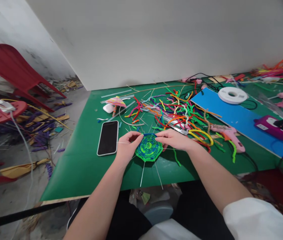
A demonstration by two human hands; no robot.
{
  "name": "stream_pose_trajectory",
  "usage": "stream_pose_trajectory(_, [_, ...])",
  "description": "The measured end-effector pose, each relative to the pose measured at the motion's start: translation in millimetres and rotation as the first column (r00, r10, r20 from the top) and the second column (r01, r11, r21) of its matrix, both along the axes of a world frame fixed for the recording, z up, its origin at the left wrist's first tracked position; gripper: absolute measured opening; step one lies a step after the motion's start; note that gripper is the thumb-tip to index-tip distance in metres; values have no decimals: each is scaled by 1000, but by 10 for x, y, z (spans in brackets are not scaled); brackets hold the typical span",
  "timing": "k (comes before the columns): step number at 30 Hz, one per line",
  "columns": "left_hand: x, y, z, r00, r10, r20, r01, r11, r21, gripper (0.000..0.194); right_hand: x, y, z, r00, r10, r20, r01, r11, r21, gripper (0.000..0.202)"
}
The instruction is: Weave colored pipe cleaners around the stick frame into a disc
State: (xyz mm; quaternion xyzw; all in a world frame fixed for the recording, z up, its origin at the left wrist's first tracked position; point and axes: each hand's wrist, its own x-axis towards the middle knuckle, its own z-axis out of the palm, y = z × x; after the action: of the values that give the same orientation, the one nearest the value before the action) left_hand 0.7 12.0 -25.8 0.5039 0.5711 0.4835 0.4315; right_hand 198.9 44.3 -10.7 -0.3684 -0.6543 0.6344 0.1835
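Observation:
A green and blue woven pipe-cleaner disc (149,148) with thin wire spokes sticking out all round is held above the near part of the table. My left hand (129,144) pinches its upper left rim between thumb and fingers. On the opposite side, my right hand (173,140) grips the upper right rim, its fingertips partly behind the edge. Two spokes point down toward me. Left of my left hand lies a phone (107,138) with a dark screen. Beyond the disc is a tangle of coloured pipe cleaners (176,110).
A pink glue gun (229,135) lies right of my right hand, near a blue board (234,115) bearing a white spool (232,95) and a purple power strip (273,127). A small pink and yellow umbrella shape (116,102) stands behind the phone. A red chair (13,66) is at left.

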Motion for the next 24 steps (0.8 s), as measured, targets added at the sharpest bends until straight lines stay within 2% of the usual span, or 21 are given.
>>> stream_pose_trajectory(6, [3, -1, 15, 1000, 14, 10, -15, 1000, 15, 23, -51, -5, -40, 999, -38, -22, 38, 999, 10, 24])
stream_pose_trajectory(11, [-29, 13, -5, 972, -69, 223, 104, 983, -149, 30, 27, 34, -23, 996, -93, -12, 93, 995, -29, 34])
stream_pose_trajectory(13, [-63, 26, -23, 962, -57, 268, 110, 976, -187, 29, 177, 60, 45, 996, -88, 33, 86, 995, 43, 38])
stream_pose_trajectory(14, [-82, 35, -32, 961, -35, 274, 90, 977, -191, 29, 270, 71, 85, 993, -96, 72, 86, 988, 128, 36])
stream_pose_trajectory(15, [-100, 45, -40, 961, -11, 276, 66, 980, -190, 28, 363, 78, 123, 984, -90, 151, 52, 969, 242, 30])
stream_pose_trajectory(17, [-132, 67, -53, 962, 24, 273, 26, 983, -180, 28, 511, 75, 172, 937, 17, 349, -157, 913, 376, 22])
stream_pose_trajectory(20, [-159, 89, -60, 963, 27, 267, 16, 987, -158, 30, 563, 36, 149, 835, 176, 521, -399, 845, 355, 22])
stream_pose_trajectory(22, [-164, 90, -56, 964, 4, 266, 37, 988, -150, 30, 511, 10, 87, 797, 208, 567, -456, 823, 340, 26])
stream_pose_trajectory(24, [-167, 82, -49, 962, -15, 273, 59, 986, -156, 29, 448, 0, 22, 780, 178, 601, -455, 820, 348, 23])
